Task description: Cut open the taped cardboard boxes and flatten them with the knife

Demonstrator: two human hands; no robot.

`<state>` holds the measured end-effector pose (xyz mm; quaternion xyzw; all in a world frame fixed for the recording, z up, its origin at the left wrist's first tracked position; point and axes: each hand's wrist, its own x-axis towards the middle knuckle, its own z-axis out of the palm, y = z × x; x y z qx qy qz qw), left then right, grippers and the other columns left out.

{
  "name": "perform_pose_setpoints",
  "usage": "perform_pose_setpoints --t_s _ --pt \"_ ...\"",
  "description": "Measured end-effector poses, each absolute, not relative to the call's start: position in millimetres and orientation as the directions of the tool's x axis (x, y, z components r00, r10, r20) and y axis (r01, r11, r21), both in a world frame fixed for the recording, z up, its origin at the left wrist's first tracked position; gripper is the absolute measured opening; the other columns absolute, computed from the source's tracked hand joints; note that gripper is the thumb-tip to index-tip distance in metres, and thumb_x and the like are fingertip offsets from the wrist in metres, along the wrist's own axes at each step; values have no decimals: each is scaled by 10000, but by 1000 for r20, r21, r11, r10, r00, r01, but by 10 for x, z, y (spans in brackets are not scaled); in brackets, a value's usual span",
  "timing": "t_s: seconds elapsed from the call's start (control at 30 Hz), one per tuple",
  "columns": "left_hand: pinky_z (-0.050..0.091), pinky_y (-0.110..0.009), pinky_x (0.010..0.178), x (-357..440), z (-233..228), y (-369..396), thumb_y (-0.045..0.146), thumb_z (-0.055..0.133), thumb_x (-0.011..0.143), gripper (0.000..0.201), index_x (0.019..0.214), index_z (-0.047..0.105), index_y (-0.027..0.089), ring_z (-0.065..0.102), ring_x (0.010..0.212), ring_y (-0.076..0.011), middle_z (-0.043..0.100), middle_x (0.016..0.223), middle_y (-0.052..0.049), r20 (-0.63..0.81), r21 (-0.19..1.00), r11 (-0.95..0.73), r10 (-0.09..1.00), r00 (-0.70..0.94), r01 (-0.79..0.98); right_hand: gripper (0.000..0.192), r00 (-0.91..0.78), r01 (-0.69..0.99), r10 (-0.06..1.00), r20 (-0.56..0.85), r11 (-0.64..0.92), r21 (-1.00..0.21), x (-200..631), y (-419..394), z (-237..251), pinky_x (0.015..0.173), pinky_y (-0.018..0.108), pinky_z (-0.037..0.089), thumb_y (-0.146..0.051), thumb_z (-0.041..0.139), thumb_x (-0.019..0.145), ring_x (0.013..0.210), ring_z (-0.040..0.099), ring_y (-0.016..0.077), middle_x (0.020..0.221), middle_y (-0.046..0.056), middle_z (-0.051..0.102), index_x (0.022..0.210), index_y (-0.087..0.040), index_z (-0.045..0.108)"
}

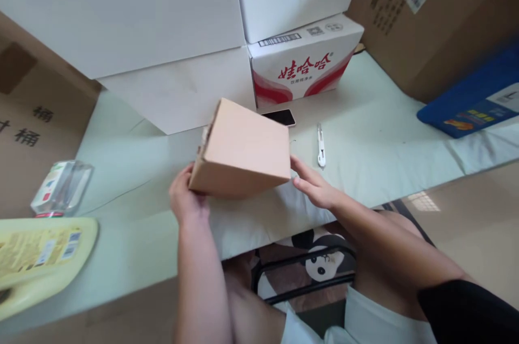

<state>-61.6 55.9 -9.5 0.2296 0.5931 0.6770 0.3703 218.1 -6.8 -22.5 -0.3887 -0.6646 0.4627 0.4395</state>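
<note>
A small brown cardboard box (247,144) is tilted above the front of the table, its left end ragged where flaps or torn edges show. My left hand (188,195) grips its lower left corner, with the fingers partly hidden behind and under the cardboard. At the box's right side is my right hand (312,184), fingers stretched out and parted, the tips at or very near the right edge; contact is hard to tell. A white utility knife (321,146) lies on the cloth to the right. Behind the box, a phone (284,118) is partly covered by it.
A pale green cloth covers the table (377,133). White boxes (194,84) and a red-and-white carton (300,71) stand at the back. Large brown cartons (425,35) flank both sides. A blue package (474,100) is right; a clear bottle (62,187) and yellow jug (44,257) are left.
</note>
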Motion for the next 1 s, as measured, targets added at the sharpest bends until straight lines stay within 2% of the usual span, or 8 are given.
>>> perform_pose_setpoints --t_s 0.1,0.2,0.37,0.5,0.63,0.73,0.87,1.0 --pt "598 -345 816 -352 -141 477 544 673 743 398 980 729 228 683 1132 -266 766 1105 -73 -228 941 119 915 -334 -316 711 -316 140 900 300 357 -924 2187 -78 -167 1295 565 190 -591 540 952 1607 137 281 1736 2 126 1587 -400 284" --pt "610 -370 778 -186 -164 380 834 538 762 725 1151 709 247 676 1173 -290 735 1238 -116 -277 917 254 961 -29 -308 663 -251 127 891 378 418 -900 2212 -62 -88 1303 524 196 -541 563 955 1600 176 260 1720 -19 194 1561 -424 322" --pt "433 -285 426 -266 -77 268 927 529 678 859 1070 734 190 727 672 -245 773 997 -176 -562 811 576 722 404 101 499 -90 69 949 301 308 -949 2332 -20 5 1156 489 462 -556 604 923 1342 573 257 1455 48 597 1374 -346 569" --pt "344 -266 401 -392 3 275 763 692 704 632 812 734 142 601 463 -167 746 760 -156 -599 801 498 672 436 333 299 -57 46 969 242 245 -969 2387 22 -11 1124 485 483 -489 702 879 1289 621 248 1374 38 666 1120 -311 709" --pt "493 -281 534 -506 -23 342 564 715 767 400 892 702 184 684 675 -199 745 851 -102 -306 925 306 951 -38 226 338 -196 55 955 222 237 -970 2292 20 -43 1147 508 456 -509 674 897 1365 573 260 1458 63 615 1166 -307 707" --pt "576 -344 796 -569 -72 365 538 661 811 393 1056 663 231 689 1038 -238 714 1112 -100 46 986 1 958 -283 164 386 -303 77 926 224 258 -963 2210 4 -57 1186 531 402 -542 638 913 1426 516 274 1517 76 561 1219 -311 680" --pt "430 -480 1148 -487 -104 312 576 661 817 524 1234 597 266 399 1466 -310 429 1532 -128 396 896 -350 908 -135 275 409 -340 73 914 220 259 -963 2169 -1 -59 1203 517 380 -569 606 925 1445 494 272 1559 82 512 1235 -306 653" --pt "269 -567 1243 -352 -88 259 478 642 850 414 1202 632 261 160 1576 -365 163 1676 -92 464 770 -459 880 105 444 357 -299 47 920 252 277 -960 2154 -4 -52 1193 498 391 -544 582 947 1433 502 262 1525 67 547 1205 -308 654"
